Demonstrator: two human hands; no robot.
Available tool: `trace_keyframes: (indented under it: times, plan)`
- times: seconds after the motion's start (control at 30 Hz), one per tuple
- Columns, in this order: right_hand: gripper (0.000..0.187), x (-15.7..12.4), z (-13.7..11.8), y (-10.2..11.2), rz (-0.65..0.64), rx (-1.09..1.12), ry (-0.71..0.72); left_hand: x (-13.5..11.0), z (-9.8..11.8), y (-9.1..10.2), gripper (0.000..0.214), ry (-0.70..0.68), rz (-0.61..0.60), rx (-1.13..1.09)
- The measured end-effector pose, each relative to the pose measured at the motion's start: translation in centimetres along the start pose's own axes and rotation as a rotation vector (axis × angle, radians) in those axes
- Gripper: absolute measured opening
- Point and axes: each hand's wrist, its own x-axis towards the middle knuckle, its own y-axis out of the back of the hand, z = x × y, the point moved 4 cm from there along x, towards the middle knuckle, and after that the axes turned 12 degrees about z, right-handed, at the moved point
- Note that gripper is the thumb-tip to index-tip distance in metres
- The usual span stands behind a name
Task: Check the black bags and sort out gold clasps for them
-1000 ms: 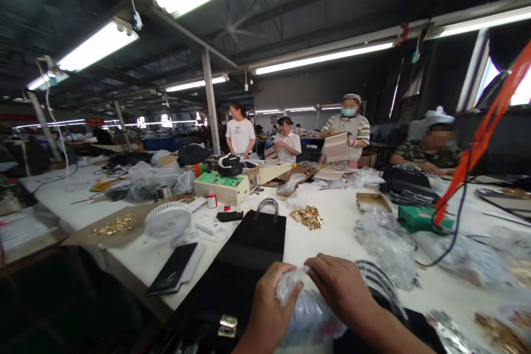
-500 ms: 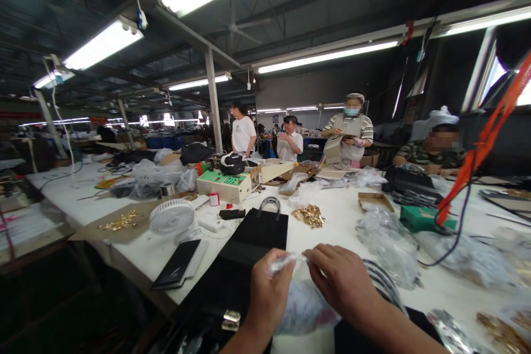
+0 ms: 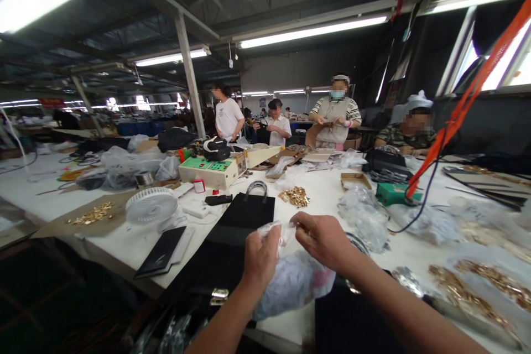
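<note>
A filled clear plastic bag hangs below my hands, its contents pale and bluish with a pink patch at the right. My left hand is closed around the bag's gathered neck. Close beside it, my right hand pinches the edge of the same plastic with thumb and fingers. Under and behind my left hand lies a black bag panel with a looped handle. A gold clasp shows on black material left of my left forearm. Another black piece lies beneath my right forearm.
Gold metal parts lie in a heap beyond my hands. To the left stand a white fan, a dark notebook and a cream machine. Plastic bags and a green box are at right. Several people are across the table.
The view has turned right and tilted down. Both hands still hold the plastic bag, which now shows more fully below them, and the right hand has risen slightly relative to the left.
</note>
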Motion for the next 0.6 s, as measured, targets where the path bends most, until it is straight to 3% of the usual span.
trace_keyframes:
  times: [0.1, 0.2, 0.27, 0.37, 0.43, 0.53, 0.6]
  plan:
    - [0.019, -0.5, 0.7, -0.7, -0.043, 0.194, -0.065, 0.1, -0.4, -0.4, 0.052, -0.089, -0.073, 0.06]
    - [0.02, -0.8, 0.8, -1.5, -0.002, 0.135, -0.088, -0.2, -0.9, -0.8, 0.048, 0.006, -0.141, -0.018]
    - [0.02, -1.0, 0.2, -1.7, 0.046, 0.03, -0.017, -0.4, -1.2, -0.7, 0.051, 0.082, -0.085, -0.052]
    - [0.024, -1.3, -1.2, -1.7, 0.123, -0.139, 0.119, -0.5, -0.9, -0.4, 0.052, -0.044, 0.092, 0.031]
    - [0.024, -1.1, -1.3, -1.5, 0.119, -0.173, 0.143, -0.7, -1.0, -0.5, 0.054, -0.119, 0.139, 0.066]
    - [0.022, 0.4, 0.1, -0.4, 0.061, -0.225, 0.07, -1.5, -1.8, -0.8, 0.057, -0.169, 0.138, 0.12]
    - [0.028, 1.8, 2.1, 1.9, 0.142, -0.333, -0.094, -2.3, -2.7, -0.5, 0.062, -0.194, 0.138, 0.163]
